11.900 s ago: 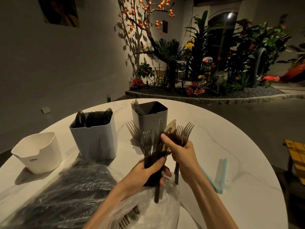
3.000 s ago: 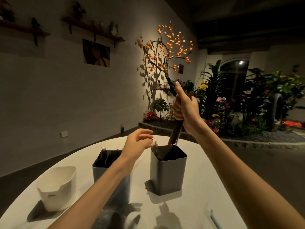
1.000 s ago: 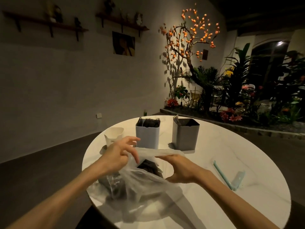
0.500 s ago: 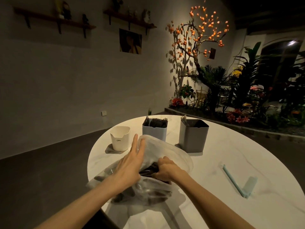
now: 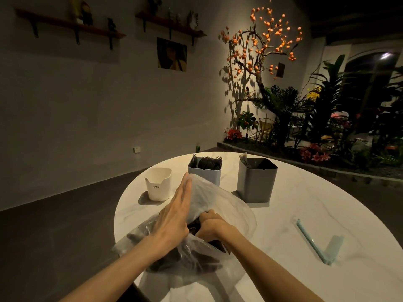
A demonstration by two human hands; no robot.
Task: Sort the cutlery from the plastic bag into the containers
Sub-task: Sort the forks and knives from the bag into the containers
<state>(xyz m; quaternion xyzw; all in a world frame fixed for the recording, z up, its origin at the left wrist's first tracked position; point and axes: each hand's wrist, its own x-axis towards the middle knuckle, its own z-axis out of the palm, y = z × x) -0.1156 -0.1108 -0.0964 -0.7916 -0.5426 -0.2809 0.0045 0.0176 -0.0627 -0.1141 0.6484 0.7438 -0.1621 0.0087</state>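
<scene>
Left fingers [image 5: 185,188]: straight, pressed flat against plastic bag [image 5: 220,205].
Right fingers [image 5: 207,214]: curled inside bag mouth, seemingly gripping dark cutlery [image 5: 194,228].
Beyond fingers: white container [image 5: 158,184], fork-filled container [image 5: 205,173], grey container [image 5: 256,182] on counter [image 5: 305,192].

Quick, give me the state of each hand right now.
Left hand: open, straight fingers pressing the plastic bag aside.
Right hand: inside the bag, fingers curled round dark cutlery.

From my remote feed, I judge this a dim café or lounge interior: round marble bench [image 5: 305,197], indoor planter bed [image 5: 305,136] holding an orange-fruited decorative tree [image 5: 259,49], wall shelves [image 5: 72,27] with ornaments, framed picture [image 5: 171,54].
</scene>
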